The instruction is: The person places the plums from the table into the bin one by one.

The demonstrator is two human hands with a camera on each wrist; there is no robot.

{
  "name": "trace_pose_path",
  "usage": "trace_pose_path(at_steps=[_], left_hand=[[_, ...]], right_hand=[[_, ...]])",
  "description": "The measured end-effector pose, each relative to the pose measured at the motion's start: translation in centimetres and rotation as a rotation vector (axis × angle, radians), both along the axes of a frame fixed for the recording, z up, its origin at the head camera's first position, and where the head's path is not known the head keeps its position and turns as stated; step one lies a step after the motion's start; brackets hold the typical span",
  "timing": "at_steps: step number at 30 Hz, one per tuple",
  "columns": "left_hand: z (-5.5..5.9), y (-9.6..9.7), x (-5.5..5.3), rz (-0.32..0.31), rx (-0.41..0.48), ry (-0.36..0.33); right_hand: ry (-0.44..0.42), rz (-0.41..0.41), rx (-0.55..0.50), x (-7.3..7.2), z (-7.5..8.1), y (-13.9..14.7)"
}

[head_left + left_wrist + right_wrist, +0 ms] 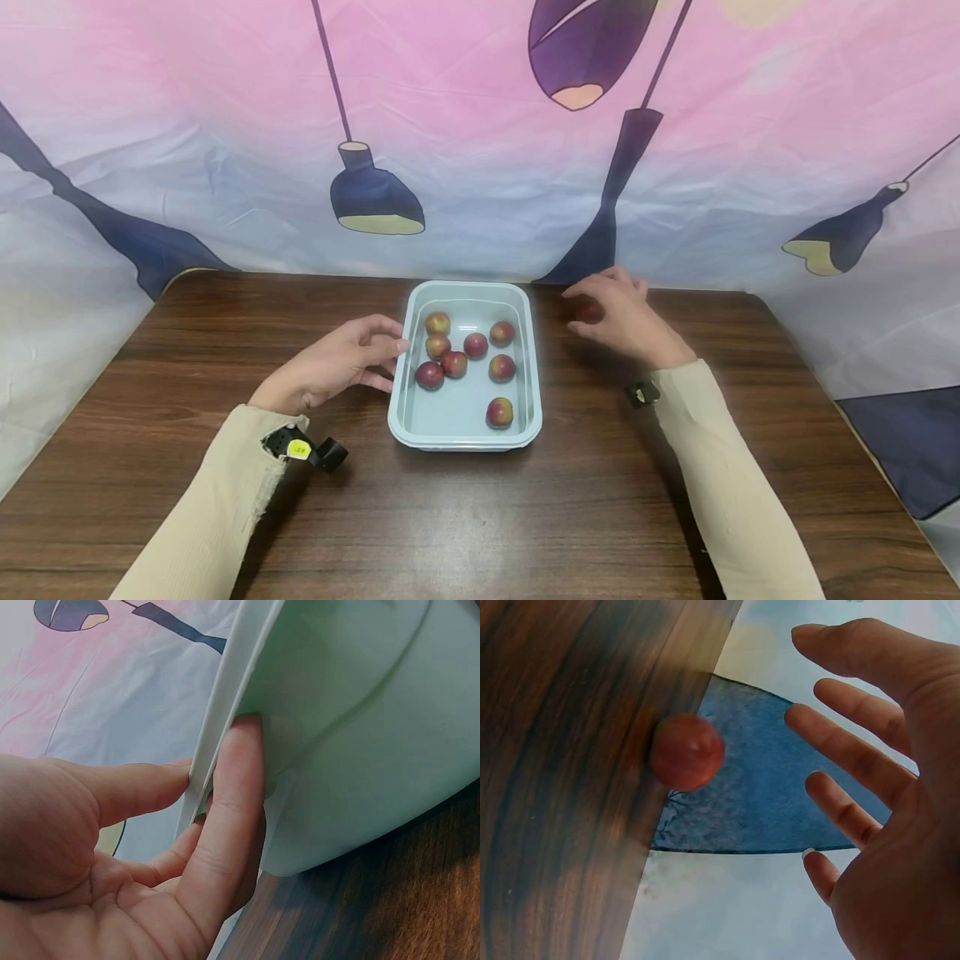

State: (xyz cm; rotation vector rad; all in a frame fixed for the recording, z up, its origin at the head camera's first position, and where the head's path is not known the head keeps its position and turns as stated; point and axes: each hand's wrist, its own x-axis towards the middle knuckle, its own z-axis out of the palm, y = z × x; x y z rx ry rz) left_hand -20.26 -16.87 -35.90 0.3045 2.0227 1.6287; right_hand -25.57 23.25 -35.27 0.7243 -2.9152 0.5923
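Note:
My left hand point(348, 358) pinches the left rim of a pale blue plastic tray point(465, 439), thumb on one side and fingers on the other; the left wrist view shows the tray rim point(221, 712) between them. Inside the tray lie several small red and yellow plums point(454, 363), mostly toward the back and left. Right of the tray, my right hand point(621, 315) is spread beside a single red plum point(687, 752) on the table. In the right wrist view the fingers are apart from that plum and bent slightly toward it.
The dark wood-grain table point(450, 533) carries everything. Close behind its back edge hangs a printed cloth point(465, 192) with lamp shapes. The loose plum sits near that back edge.

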Motion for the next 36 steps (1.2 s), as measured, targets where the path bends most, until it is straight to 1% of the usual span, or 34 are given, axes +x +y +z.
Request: trace_pose_path(at_steps=[12,26,36], left_hand=[[0.0,-0.1,0.0,-0.013,-0.018,0.021],[0.0,0.0,0.0,-0.008,-0.009,0.014],[-0.1,0.0,0.0,-0.004,-0.002,0.008]], right_hand=[[-0.034,-0.038,0.023,-0.7,-1.1,1.3],[-0.075,-0.088,0.056,-1.0,-2.1,2.0],[-0.085,-0.096,0.067,-1.3,-2.7,2.2]])
